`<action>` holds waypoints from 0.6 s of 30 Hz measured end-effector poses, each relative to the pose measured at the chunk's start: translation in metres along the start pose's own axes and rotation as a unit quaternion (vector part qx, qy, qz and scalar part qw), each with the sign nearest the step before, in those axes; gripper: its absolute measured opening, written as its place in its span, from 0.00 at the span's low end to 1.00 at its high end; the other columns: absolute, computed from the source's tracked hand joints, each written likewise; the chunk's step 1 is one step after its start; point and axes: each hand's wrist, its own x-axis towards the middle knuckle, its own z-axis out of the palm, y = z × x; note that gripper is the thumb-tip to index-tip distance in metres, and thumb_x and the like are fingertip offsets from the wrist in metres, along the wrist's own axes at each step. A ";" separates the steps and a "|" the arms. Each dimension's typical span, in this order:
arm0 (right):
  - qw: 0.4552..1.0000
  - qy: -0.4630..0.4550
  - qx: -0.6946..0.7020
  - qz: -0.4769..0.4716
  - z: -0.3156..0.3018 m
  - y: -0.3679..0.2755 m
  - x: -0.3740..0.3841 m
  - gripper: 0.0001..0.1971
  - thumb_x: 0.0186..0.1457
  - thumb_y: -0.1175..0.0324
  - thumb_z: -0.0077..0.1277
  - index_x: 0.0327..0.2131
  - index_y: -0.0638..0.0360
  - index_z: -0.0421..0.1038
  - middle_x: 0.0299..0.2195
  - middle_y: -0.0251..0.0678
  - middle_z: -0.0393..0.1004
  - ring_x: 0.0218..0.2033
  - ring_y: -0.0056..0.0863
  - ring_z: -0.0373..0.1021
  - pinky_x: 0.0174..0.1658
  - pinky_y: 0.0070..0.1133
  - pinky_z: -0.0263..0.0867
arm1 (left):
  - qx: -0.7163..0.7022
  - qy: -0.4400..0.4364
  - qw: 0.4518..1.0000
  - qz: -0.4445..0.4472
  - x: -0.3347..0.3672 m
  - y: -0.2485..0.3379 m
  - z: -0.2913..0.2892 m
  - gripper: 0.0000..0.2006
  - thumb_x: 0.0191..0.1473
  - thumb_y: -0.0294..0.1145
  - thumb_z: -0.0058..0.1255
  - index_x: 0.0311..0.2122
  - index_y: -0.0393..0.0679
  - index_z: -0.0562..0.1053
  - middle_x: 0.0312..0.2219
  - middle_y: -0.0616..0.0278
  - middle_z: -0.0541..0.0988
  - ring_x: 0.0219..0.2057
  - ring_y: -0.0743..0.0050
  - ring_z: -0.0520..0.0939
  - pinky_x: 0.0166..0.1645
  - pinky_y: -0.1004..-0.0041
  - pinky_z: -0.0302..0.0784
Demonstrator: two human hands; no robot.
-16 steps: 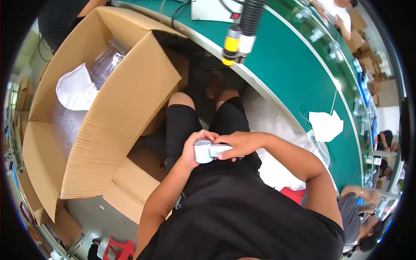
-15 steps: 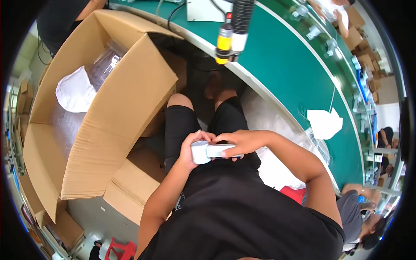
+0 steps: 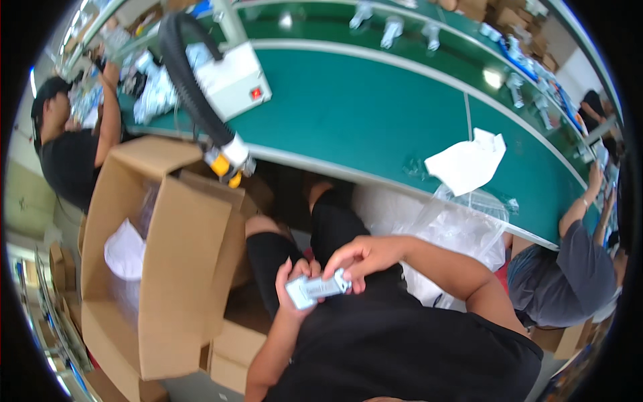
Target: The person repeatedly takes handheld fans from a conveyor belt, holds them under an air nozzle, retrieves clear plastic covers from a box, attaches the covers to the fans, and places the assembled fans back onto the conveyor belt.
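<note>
A pale blue-white handheld device [image 3: 316,289] lies across my lap, with a broad squarish head at its left and a narrower handle with a grey label. Its exact kind does not show. My left hand [image 3: 289,280] cradles the broad head from below and behind, the thumb raised beside it. From the right, my right hand [image 3: 360,257] pinches the handle's far end between thumb and fingers. Some fingertips are hidden behind the device.
To the left stands an open cardboard box [image 3: 182,268] containing a white cloth-like piece [image 3: 126,250] and clear plastic. A flexible black hose [image 3: 191,87] with a yellow-banded nozzle [image 3: 228,166] overhangs the green bench [image 3: 348,100]. White sheet [image 3: 469,163] and plastic bags [image 3: 449,234] lie right. Co-workers sit on both sides.
The view has swung, bringing more bench and both co-workers in. In my hands the device has turned, so its broad head now lies flatter and its labelled side shows.
</note>
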 end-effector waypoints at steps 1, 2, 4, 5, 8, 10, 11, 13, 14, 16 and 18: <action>1.000 -0.012 0.010 -0.010 0.000 0.002 0.001 0.18 0.65 0.69 0.44 0.57 0.58 0.64 0.37 0.40 0.77 0.34 0.23 0.76 0.39 0.21 0.74 | -0.015 -0.007 1.000 -0.010 -0.002 -0.001 0.000 0.25 0.61 0.55 0.31 0.29 0.43 0.68 0.28 0.59 0.68 0.28 0.55 0.78 0.23 0.62 0.81; 0.999 -0.024 0.017 -0.016 -0.001 0.004 -0.001 0.18 0.65 0.68 0.43 0.58 0.57 0.64 0.38 0.39 0.76 0.34 0.24 0.76 0.39 0.21 0.74 | -0.008 -0.004 1.000 -0.023 -0.001 -0.001 -0.002 0.25 0.61 0.56 0.31 0.29 0.43 0.68 0.28 0.59 0.68 0.28 0.55 0.78 0.24 0.62 0.81; 0.998 -0.054 0.022 0.006 -0.002 0.005 -0.004 0.21 0.66 0.67 0.42 0.60 0.53 0.60 0.42 0.38 0.72 0.38 0.24 0.75 0.40 0.21 0.73 | -0.016 -0.003 0.999 -0.036 -0.002 -0.002 -0.003 0.25 0.61 0.55 0.31 0.29 0.42 0.69 0.28 0.59 0.68 0.28 0.55 0.78 0.25 0.61 0.81; 0.998 -0.059 0.006 0.010 -0.001 0.003 -0.006 0.21 0.65 0.65 0.44 0.60 0.52 0.59 0.42 0.38 0.71 0.37 0.23 0.74 0.39 0.20 0.72 | -0.003 0.017 0.999 -0.037 -0.002 -0.001 0.000 0.26 0.61 0.55 0.31 0.29 0.42 0.70 0.27 0.58 0.68 0.29 0.54 0.77 0.25 0.61 0.80; 0.993 -0.011 -0.119 0.021 0.012 -0.018 -0.005 0.13 0.61 0.63 0.47 0.48 0.51 0.65 0.30 0.32 0.73 0.27 0.18 0.72 0.28 0.16 0.70 | 0.042 0.021 0.998 -0.042 0.001 0.007 0.008 0.27 0.61 0.55 0.30 0.28 0.40 0.69 0.27 0.58 0.68 0.31 0.55 0.77 0.27 0.60 0.81; 0.983 0.056 -0.172 -0.011 0.017 -0.021 -0.003 0.10 0.59 0.64 0.47 0.43 0.51 0.67 0.22 0.28 0.72 0.19 0.17 0.70 0.24 0.15 0.67 | 0.006 -0.028 0.998 -0.063 0.006 0.013 0.005 0.28 0.62 0.55 0.28 0.33 0.37 0.71 0.32 0.55 0.72 0.36 0.53 0.78 0.34 0.56 0.81; 0.976 0.075 -0.201 -0.037 0.015 -0.027 -0.008 0.09 0.59 0.64 0.47 0.42 0.51 0.67 0.22 0.28 0.72 0.19 0.17 0.69 0.23 0.15 0.65 | 0.011 -0.029 0.997 -0.065 0.009 0.015 0.013 0.28 0.62 0.55 0.28 0.33 0.37 0.71 0.32 0.55 0.72 0.36 0.53 0.78 0.34 0.56 0.81; 0.949 0.119 -0.279 -0.085 0.006 -0.051 -0.032 0.08 0.57 0.66 0.48 0.40 0.52 0.69 0.20 0.27 0.71 0.18 0.16 0.68 0.22 0.17 0.63 | 0.166 0.110 0.980 -0.007 0.012 0.017 0.039 0.30 0.63 0.57 0.26 0.41 0.36 0.71 0.40 0.50 0.75 0.42 0.50 0.77 0.45 0.50 0.77; 0.942 0.153 -0.276 -0.117 0.000 -0.064 -0.052 0.09 0.57 0.68 0.48 0.41 0.52 0.70 0.21 0.27 0.72 0.19 0.15 0.69 0.23 0.17 0.63 | 0.146 0.140 0.979 0.018 0.006 0.020 0.042 0.31 0.64 0.59 0.25 0.49 0.40 0.69 0.44 0.47 0.75 0.46 0.44 0.77 0.48 0.46 0.75; 0.870 0.256 -0.393 -0.155 -0.017 -0.119 -0.092 0.13 0.53 0.69 0.52 0.44 0.50 0.71 0.24 0.27 0.74 0.22 0.14 0.70 0.25 0.17 0.63 | 0.200 0.086 0.974 0.066 -0.026 0.041 0.036 0.29 0.65 0.55 0.25 0.48 0.36 0.68 0.46 0.45 0.74 0.46 0.47 0.77 0.50 0.49 0.74; 0.833 0.392 -0.383 -0.073 -0.042 -0.164 -0.125 0.22 0.52 0.68 0.51 0.53 0.47 0.71 0.27 0.32 0.77 0.23 0.16 0.72 0.28 0.17 0.69 | 0.242 0.096 0.958 0.122 -0.060 0.053 0.044 0.27 0.66 0.52 0.28 0.48 0.35 0.67 0.44 0.44 0.73 0.44 0.48 0.78 0.47 0.53 0.76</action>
